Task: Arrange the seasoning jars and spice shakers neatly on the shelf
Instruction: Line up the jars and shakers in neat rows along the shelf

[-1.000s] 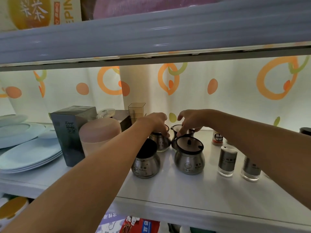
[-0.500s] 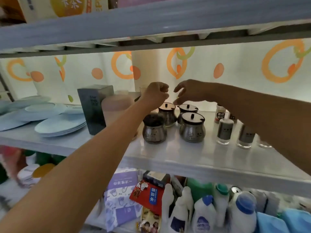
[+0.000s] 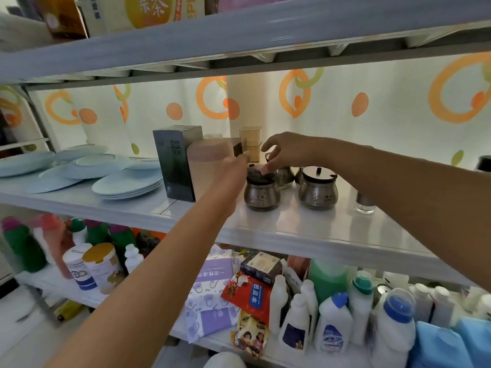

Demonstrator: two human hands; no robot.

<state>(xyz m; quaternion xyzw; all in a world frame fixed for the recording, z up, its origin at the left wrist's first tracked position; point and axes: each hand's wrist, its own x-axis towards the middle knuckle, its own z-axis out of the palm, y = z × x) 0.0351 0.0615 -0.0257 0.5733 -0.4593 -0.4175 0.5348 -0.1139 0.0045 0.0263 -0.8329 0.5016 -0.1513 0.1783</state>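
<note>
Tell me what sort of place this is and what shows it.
Probably a household storage or pantry shelf. A stack of pale blue plates sits beside round steel seasoning jars with dark lids on the white middle shelf, and white plastic cleaning bottles with blue caps crowd the shelf below.

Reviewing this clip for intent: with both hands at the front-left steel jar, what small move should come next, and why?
Probably close the right hand on the front-left jar lid: its fingertips sit at the lid, the left hand hovers beside it, blurred, and the jar stands apart from the front-right jar.
</note>
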